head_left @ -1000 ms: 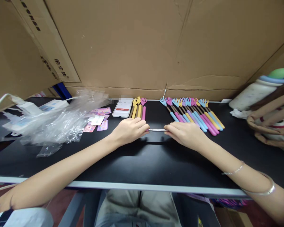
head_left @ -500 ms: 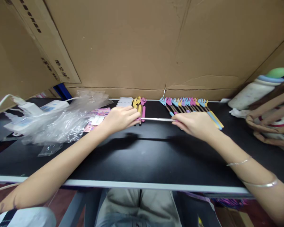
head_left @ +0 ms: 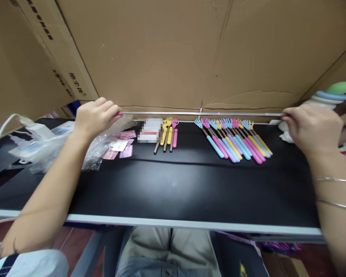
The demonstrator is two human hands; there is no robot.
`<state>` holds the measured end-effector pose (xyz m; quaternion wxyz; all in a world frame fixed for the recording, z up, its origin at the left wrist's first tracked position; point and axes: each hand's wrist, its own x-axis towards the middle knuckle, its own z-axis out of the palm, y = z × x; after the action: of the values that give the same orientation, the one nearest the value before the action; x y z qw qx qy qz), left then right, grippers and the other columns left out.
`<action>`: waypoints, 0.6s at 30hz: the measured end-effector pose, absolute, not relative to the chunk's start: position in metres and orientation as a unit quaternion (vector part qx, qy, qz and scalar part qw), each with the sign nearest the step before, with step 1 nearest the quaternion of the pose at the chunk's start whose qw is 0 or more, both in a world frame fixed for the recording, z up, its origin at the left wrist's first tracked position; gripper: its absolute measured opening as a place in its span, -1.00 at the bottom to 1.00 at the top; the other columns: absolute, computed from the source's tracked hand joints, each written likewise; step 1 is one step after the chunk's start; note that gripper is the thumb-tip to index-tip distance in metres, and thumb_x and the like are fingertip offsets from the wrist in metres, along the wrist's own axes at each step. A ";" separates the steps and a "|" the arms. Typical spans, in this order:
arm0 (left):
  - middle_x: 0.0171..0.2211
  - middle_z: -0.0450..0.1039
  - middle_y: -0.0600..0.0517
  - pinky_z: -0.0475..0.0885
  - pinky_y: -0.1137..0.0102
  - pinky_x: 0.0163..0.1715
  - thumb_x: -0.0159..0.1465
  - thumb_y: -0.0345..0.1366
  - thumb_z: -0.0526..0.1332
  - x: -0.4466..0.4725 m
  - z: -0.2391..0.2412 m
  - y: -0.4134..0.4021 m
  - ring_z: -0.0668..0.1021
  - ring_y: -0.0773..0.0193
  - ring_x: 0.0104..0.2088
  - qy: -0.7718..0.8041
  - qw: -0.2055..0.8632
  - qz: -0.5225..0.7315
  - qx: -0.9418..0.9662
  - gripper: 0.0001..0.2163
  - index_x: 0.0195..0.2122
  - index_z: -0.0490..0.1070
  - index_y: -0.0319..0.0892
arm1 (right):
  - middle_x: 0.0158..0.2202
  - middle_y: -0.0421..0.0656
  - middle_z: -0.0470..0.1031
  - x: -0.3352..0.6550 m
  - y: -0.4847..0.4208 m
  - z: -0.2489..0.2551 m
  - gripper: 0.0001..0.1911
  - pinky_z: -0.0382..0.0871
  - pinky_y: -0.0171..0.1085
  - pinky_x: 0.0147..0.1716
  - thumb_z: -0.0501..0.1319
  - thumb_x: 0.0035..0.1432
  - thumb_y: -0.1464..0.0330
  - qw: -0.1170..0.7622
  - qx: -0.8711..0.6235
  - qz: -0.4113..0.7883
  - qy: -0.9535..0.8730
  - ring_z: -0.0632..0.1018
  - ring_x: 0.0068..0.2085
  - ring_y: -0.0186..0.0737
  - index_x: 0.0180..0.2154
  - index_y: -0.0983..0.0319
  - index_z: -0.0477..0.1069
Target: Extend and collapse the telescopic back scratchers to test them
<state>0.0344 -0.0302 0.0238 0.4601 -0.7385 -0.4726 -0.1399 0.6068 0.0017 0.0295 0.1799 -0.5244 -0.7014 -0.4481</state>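
A telescopic back scratcher [head_left: 202,114] stretches level across the view, its thin silver rod drawn out long above the table. My left hand [head_left: 95,118] is closed around one end, where a bit of pink shows by the fingers. The other end sits inside my closed right hand [head_left: 315,129], which hides it. Below the rod, on the right, lies a row of several back scratchers [head_left: 236,142] with hand-shaped heads and pink, blue, yellow and purple handles. Left of the middle are yellow and pink heads with short metal rods [head_left: 165,144] and loose handles [head_left: 175,137].
Clear plastic bags [head_left: 96,154] and a white power strip [head_left: 34,140] lie at the left. Printed cards [head_left: 126,151] and a pixelated patch are near the middle. A bottle with a green cap [head_left: 338,88] leans at the right. Cardboard [head_left: 161,57] walls the black table [head_left: 173,200].
My hands have moved far apart and upward, and the rod between them has become much longer. The handles on the right and the cards, partly covered before, now show.
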 end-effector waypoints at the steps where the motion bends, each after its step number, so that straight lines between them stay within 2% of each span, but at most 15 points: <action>1: -0.44 0.40 0.04 0.07 0.38 -0.54 0.40 -0.18 -0.06 0.028 0.024 -0.030 0.31 0.26 -0.36 -0.482 0.453 -0.145 -0.735 -0.71 -0.37 0.35 -0.13 | -0.34 0.02 0.49 0.613 0.003 0.029 -0.48 0.12 -0.25 -0.32 -0.15 0.31 0.15 0.178 -0.527 -0.459 -0.692 0.36 -0.29 -0.19 -0.22 0.31 0.48; 4: -0.41 0.40 0.03 0.06 0.37 -0.50 0.39 -0.17 -0.05 0.013 0.023 -0.030 0.29 0.25 -0.34 -0.505 0.432 -0.159 -0.731 -0.72 -0.35 0.36 -0.13 | -0.33 0.02 0.49 0.631 0.007 0.026 -0.43 0.11 -0.23 -0.31 -0.20 0.31 0.13 0.178 -0.544 -0.480 -0.665 0.35 -0.26 -0.14 -0.22 0.31 0.49; 9: -0.40 0.40 -0.01 0.08 0.34 -0.43 0.39 -0.15 -0.07 0.002 0.024 -0.032 0.30 0.20 -0.32 -0.519 0.460 -0.140 -0.706 -0.69 -0.34 0.39 -0.12 | -0.35 0.02 0.48 0.646 0.012 0.021 -0.39 0.06 -0.19 -0.31 -0.24 0.29 0.13 0.177 -0.571 -0.487 -0.637 0.33 -0.24 -0.07 -0.24 0.29 0.50; 18: -0.33 0.47 0.01 0.13 0.34 -0.33 0.38 -0.11 -0.07 0.007 0.023 -0.027 0.32 0.22 -0.29 -0.533 0.412 -0.164 -0.721 -0.68 -0.32 0.40 -0.12 | -0.25 -0.03 0.51 0.642 0.018 0.010 -0.54 -0.01 -0.16 -0.16 -0.12 0.31 0.17 0.164 -0.594 -0.440 -0.653 0.30 -0.15 -0.10 -0.15 0.27 0.46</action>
<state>0.0069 -0.0274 0.0228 0.4118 -0.7209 -0.5327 -0.1643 0.6422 0.0175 0.0105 0.1640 -0.5940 -0.6531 -0.4402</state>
